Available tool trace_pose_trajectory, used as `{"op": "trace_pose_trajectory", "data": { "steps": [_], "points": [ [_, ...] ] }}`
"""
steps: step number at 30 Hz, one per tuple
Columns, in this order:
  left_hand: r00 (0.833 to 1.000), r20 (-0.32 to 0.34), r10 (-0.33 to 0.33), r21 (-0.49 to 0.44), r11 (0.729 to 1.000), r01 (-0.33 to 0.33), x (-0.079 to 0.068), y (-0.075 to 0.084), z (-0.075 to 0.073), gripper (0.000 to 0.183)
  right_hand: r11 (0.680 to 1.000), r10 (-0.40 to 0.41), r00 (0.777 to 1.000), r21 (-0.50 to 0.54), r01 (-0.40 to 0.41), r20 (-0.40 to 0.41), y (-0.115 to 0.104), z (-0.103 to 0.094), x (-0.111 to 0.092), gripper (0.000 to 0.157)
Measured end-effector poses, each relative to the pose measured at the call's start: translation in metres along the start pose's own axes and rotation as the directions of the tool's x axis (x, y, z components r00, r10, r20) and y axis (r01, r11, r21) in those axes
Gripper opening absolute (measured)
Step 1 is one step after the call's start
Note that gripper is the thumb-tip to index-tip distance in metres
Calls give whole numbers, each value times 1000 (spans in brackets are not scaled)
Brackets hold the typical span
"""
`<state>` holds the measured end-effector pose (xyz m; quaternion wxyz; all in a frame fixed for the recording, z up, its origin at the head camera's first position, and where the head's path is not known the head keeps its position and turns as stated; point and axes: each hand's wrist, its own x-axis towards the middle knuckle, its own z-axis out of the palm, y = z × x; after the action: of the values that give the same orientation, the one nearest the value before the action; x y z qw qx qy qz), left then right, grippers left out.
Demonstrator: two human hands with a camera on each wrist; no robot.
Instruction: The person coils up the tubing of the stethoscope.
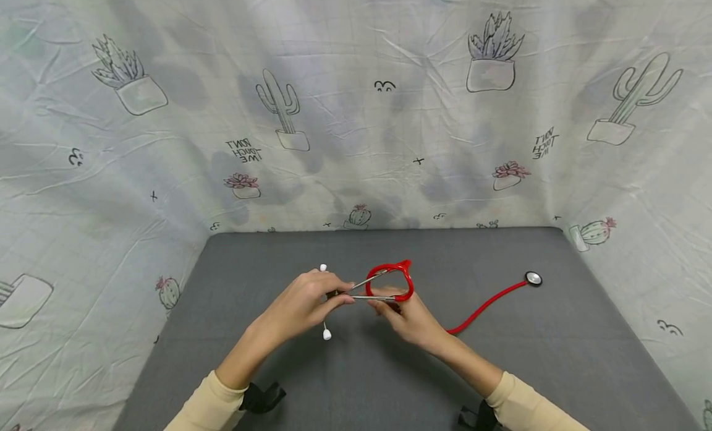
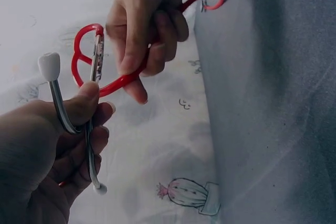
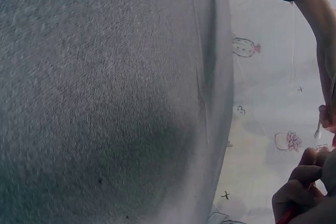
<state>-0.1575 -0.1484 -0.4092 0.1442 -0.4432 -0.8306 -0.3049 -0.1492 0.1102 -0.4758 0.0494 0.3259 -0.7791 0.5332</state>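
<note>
A stethoscope with red tubing (image 1: 489, 301) is held up between both hands over the grey table. My left hand (image 1: 303, 301) pinches its metal ear tubes (image 2: 96, 59) between thumb and fingers, near where they cross. White ear tips (image 1: 327, 334) stick out on either side of that hand. My right hand (image 1: 411, 316) grips the red tubing beside the forked loop (image 2: 79, 40), fingers curled round it in the left wrist view. From there the tube trails right to the round chest piece (image 1: 533, 279). In the right wrist view, the right hand (image 3: 302, 187) shows only at the lower right edge.
The grey table (image 1: 356, 381) reaches back to a pale fabric backdrop (image 1: 356, 109) printed with cacti, which also encloses the left and right sides. Black straps (image 1: 261, 399) hang at both wrists, below the cream sleeves (image 1: 208, 406).
</note>
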Motion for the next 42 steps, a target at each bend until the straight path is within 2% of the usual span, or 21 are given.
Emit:
{"op": "trace_pose_trajectory", "data": {
  "steps": [6,10,14,16,18,22,26,30,33,35,37,40,42],
  "points": [
    [998,24,-50,-17,999,51,1,-2,0,20,990,27,999,-140,-21,39,-7,-2,-1,8],
    [997,30,-70,-27,997,71,2,-3,0,19,987,38,997,-156,-27,72,-11,-3,-4,11],
    [996,35,-85,-17,996,85,2,-3,0,18,980,41,992,-196,-17,118,-16,-2,-7,28],
    [995,32,-90,0,996,90,2,-3,1,19,965,12,992,-261,21,124,-19,-2,-8,21],
    [994,25,-103,18,995,103,3,-3,0,20,936,-24,992,-346,67,126,-23,-1,-10,10],
    [988,-5,-155,94,983,155,4,-5,-2,21,850,-104,984,-500,165,147,-31,-2,-16,27],
    [973,-18,-231,142,962,231,3,-8,-6,20,745,-212,968,-619,250,136,-39,-4,-19,27],
    [963,1,-270,137,954,267,2,-9,-8,19,641,-333,938,-707,298,93,-46,-11,-18,27],
    [958,17,-285,136,950,280,2,-9,-8,18,592,-417,905,-730,341,85,-51,-18,-16,17],
    [954,31,-299,135,947,292,2,-9,-8,18,583,-461,883,-722,373,84,-54,-23,-14,11],
    [949,49,-310,138,943,301,3,-8,-8,19,591,-483,871,-699,402,92,-57,-29,-13,11],
    [944,78,-320,140,941,308,2,-7,-9,21,626,-471,875,-655,423,115,-62,-37,-11,13],
    [940,97,-327,145,939,312,2,-7,-10,22,649,-439,888,-635,418,136,-66,-42,-10,22]
  ]
}}
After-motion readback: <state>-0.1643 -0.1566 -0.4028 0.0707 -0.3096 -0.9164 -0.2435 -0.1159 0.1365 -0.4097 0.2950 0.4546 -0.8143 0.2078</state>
